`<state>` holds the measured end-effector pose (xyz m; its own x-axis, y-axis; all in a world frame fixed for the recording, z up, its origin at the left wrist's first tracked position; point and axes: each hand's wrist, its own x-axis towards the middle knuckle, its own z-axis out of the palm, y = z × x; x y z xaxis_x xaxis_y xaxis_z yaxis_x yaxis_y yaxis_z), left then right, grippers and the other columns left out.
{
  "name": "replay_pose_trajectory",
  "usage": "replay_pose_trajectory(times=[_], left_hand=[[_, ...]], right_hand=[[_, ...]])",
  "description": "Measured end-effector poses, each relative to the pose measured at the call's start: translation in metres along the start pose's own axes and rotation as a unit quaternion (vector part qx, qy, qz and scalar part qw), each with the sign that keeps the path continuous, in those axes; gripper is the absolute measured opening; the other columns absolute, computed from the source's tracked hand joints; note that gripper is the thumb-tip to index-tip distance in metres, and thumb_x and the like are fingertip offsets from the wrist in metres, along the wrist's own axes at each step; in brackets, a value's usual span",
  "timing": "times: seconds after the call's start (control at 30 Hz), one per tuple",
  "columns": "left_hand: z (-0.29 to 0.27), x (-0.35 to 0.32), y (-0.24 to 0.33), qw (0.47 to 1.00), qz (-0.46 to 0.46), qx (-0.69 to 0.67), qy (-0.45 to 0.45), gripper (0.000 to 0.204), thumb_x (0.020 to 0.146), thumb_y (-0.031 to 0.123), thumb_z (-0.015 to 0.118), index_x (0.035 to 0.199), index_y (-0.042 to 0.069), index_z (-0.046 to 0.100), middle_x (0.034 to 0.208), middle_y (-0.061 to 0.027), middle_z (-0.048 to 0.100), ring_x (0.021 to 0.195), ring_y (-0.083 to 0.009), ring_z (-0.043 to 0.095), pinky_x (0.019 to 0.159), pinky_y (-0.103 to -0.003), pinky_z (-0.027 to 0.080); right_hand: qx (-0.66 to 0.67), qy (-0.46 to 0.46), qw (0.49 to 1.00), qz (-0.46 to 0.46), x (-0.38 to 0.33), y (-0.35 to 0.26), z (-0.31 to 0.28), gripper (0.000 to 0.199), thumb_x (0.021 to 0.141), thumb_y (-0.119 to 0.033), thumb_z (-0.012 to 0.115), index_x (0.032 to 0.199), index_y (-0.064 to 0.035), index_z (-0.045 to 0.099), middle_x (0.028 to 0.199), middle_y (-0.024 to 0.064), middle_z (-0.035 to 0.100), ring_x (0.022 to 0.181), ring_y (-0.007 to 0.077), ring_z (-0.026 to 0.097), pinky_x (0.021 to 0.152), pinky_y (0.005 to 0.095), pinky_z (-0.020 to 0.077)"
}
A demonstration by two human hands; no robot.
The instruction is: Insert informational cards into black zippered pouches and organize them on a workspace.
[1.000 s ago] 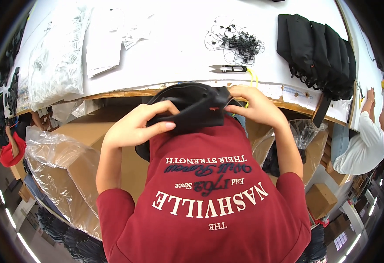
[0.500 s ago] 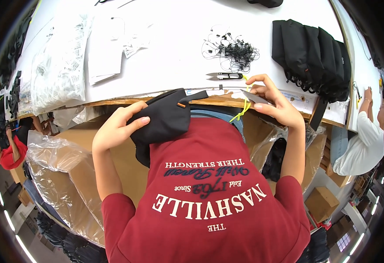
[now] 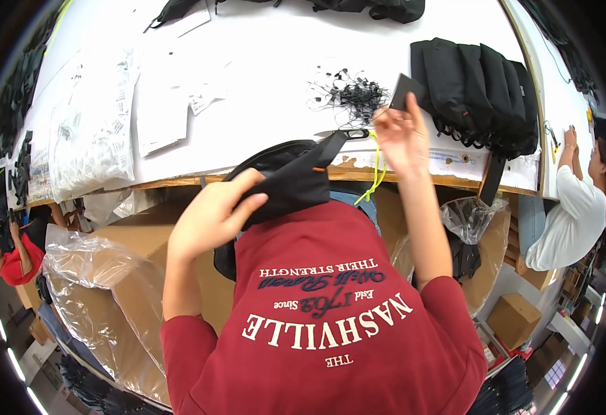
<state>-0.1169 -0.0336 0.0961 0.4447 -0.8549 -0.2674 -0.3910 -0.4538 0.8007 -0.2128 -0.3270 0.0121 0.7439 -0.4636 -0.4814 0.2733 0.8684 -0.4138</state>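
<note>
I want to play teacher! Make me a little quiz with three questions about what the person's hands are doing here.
1. True or false: the left hand rests on a soft black fabric bag held against the person's chest.
2. What does the right hand hold up in its fingers?
A. a small flat dark card
B. a pair of scissors
C. a red cup
3. Fill in: the row of folded black bags lies on the white ____.

Key: 1 true; 2 A; 3 table.
</note>
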Motion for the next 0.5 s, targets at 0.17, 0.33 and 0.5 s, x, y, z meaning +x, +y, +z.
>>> replay_pose_trajectory(times=[0.17,0.33,0.5], left_hand=[[0.01,0.015,0.022,0.993,0.079,0.048,-0.076,0.017,0.089,0.017,0.056,0.1,0.004,0.052,0.072,-0.0166,0.059,0.069,-0.0351,0.059,0.059,-0.042,0.044],[0.007,0.02,0.023,0.991,0.091,0.051,-0.087,0.017,0.087,0.016,0.058,0.099,0.004,0.055,0.07,-0.0146,0.06,0.064,-0.0331,0.059,0.056,-0.037,0.044],[0.009,0.02,0.021,0.99,0.089,0.048,-0.099,0.016,0.088,0.016,0.057,0.099,0.005,0.055,0.069,-0.0144,0.059,0.062,-0.0325,0.059,0.055,-0.037,0.044]], right_hand=[[0.079,-0.045,0.99,0.107,0.012,0.052,0.018,0.031,0.084,-0.039,0.065,0.078,-0.0089,0.061,0.054,0.0007,0.038,0.053,0.0141,0.038,0.053,0.0256,0.0339],[0.049,-0.086,0.982,0.162,0.023,0.066,0.017,0.035,0.087,-0.041,0.061,0.074,-0.009,0.059,0.047,-0.0008,0.033,0.046,0.0123,0.033,0.047,0.0246,0.0281],[0.012,-0.008,0.988,0.153,0.013,0.065,0.033,0.037,0.086,-0.041,0.063,0.076,-0.0061,0.058,0.047,0.0016,0.032,0.045,0.0132,0.032,0.046,0.0262,0.0282]])
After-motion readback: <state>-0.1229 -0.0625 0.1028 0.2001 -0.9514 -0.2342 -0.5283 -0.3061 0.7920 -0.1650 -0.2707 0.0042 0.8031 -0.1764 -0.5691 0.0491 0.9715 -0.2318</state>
